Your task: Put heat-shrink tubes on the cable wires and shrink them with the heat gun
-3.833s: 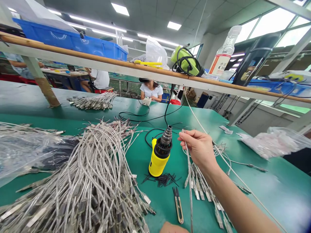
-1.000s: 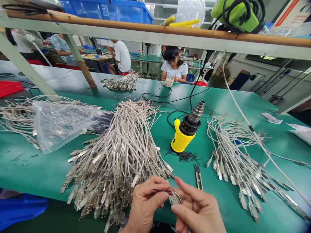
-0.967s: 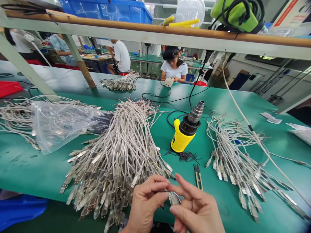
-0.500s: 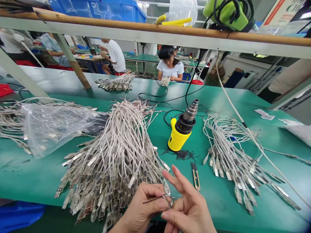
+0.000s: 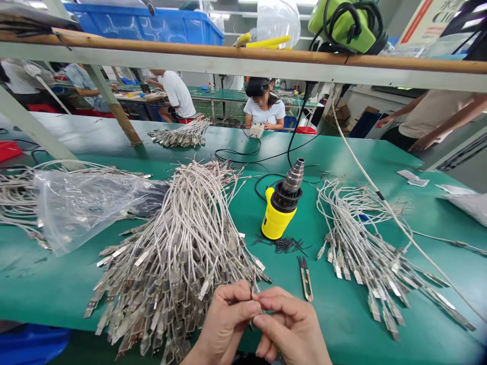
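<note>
My left hand (image 5: 230, 319) pinches thin wires (image 5: 253, 280), dark red and black, which stick up between thumb and forefinger. Pressed against it, my right hand (image 5: 291, 322) has its thumb and fingers closed on the same wires; the exact grip point is hidden. Just beyond my hands spreads a big heap of white USB cables (image 5: 190, 218), plugs toward me. Thread snips (image 5: 305, 279) lie to the right of my hands. Past them are short black tubes (image 5: 287, 246), beside a yellow heat gun (image 5: 279, 215) standing nozzle up.
A smaller bunch of USB cables (image 5: 352, 238) lies at right, crossed by a hanging white cord (image 5: 355, 149). A clear plastic bag (image 5: 87, 203) covers cables at left. Overhead runs a shelf rail (image 5: 228, 57). Several people sit or stand beyond the green table (image 5: 342, 324).
My right fingers, spread before, have closed in against the left hand. A thin black piece lay across my left fingers; now the wires point upward there. The view has shifted slightly.
</note>
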{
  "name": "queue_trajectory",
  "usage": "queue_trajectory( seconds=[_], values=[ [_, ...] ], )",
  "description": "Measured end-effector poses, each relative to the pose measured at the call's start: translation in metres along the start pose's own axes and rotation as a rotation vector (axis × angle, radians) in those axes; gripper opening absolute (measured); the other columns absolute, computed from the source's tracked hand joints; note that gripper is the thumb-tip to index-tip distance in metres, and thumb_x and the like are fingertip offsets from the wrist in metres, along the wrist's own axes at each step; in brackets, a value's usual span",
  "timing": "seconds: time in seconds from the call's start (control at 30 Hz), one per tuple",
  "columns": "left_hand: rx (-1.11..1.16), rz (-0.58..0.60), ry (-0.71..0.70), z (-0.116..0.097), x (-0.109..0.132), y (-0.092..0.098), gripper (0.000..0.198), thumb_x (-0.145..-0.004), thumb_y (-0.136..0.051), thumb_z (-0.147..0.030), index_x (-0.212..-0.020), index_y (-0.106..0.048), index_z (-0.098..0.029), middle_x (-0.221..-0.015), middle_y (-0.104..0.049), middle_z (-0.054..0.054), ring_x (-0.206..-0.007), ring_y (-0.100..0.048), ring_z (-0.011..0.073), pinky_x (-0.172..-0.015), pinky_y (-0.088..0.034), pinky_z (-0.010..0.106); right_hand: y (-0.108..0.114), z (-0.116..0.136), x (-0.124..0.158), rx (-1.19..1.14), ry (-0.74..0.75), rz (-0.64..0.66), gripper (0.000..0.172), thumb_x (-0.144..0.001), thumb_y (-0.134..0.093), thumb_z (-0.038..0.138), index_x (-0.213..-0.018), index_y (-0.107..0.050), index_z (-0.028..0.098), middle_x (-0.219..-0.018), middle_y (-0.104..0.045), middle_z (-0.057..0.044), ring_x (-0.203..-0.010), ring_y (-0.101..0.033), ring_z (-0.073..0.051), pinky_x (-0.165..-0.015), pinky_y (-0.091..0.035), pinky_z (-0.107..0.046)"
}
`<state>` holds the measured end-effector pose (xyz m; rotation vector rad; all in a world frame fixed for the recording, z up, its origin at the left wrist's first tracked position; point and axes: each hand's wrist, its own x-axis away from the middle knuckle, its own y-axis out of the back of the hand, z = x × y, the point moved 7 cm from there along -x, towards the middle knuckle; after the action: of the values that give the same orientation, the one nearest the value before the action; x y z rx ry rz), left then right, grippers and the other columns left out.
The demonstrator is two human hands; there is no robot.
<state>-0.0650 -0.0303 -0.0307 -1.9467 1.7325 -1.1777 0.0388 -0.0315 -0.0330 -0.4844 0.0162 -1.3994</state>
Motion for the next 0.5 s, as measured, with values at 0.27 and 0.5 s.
queue_trajectory(
  seconds=[0.27,0.5],
  values=[
    [-0.122,-0.007,0.129,0.009,-0.003,0.002,0.017,-0.051,-0.084,-0.020,-0.058,-0.071,-0.011,-0.057,-0.056,-0.001,-0.048,-0.045,0.0053,-0.045,-0.033,0.015,-0.003,-0.011,0.003,0.018,-0.229,0.082,0.046,-0.060,-0.077,0.054,-0.057,-0.056,0.013,-0.038,-0.054,0.003,-0.023,-0.043,-0.002,-0.025,-0.025,-0.008],
    [-0.465,-0.004,-0.332,-0.019,-0.001,-0.002,0.021,-0.062,-0.077,-0.020,-0.044,-0.066,-0.017,-0.051,-0.055,0.001,-0.053,-0.048,0.0118,-0.052,-0.036,0.023,-0.005,-0.027,-0.003,-0.122,-0.328,0.215,0.049,-0.061,-0.072,0.056,-0.046,-0.050,0.015,-0.028,-0.044,0.005,-0.017,-0.027,-0.001,-0.021,-0.014,-0.012]
  ],
)
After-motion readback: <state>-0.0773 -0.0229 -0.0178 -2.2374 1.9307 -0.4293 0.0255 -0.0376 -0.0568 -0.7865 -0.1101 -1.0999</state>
